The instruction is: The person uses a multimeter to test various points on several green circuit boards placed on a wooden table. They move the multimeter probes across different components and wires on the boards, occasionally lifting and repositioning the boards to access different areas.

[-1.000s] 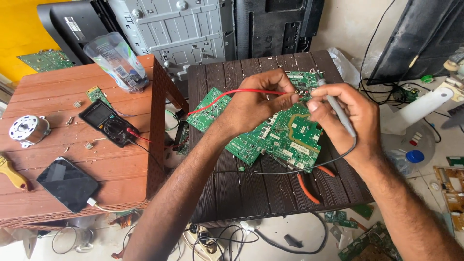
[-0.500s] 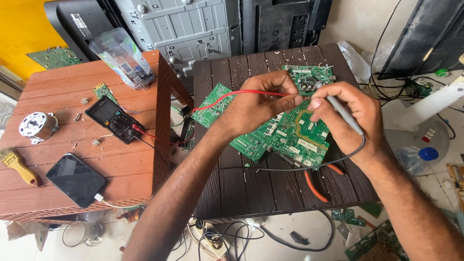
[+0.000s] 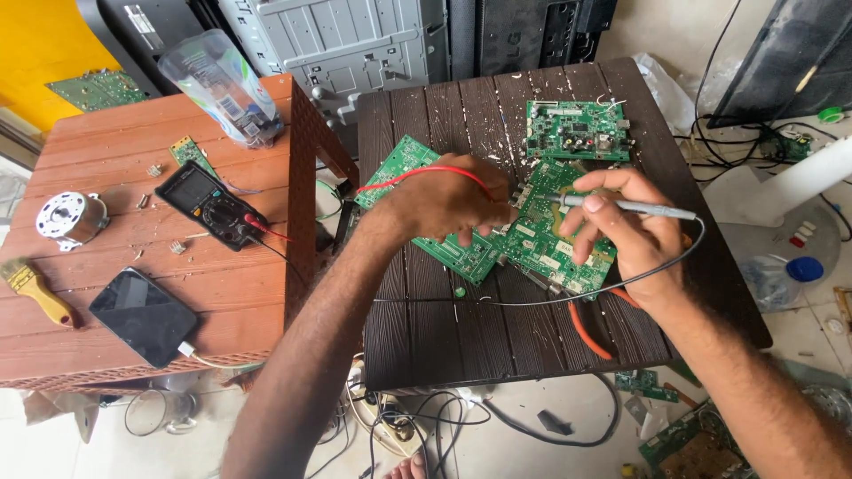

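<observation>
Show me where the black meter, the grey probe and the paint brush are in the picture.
black meter (image 3: pixel 206 203): head view, on its body just below the screen.
grey probe (image 3: pixel 641 208): head view, on its shaft beyond the right hand's fingers.
paint brush (image 3: pixel 40 295): head view, on its yellow handle.

1. The right hand (image 3: pixel 626 231) now holds the grey probe (image 3: pixel 621 207) nearly level, its tip at the board (image 3: pixel 541 235); earlier it slanted steeply.
2. The left hand (image 3: pixel 444 200) sits closer to the right, fingertips pressing the board beside the probe tip.
</observation>
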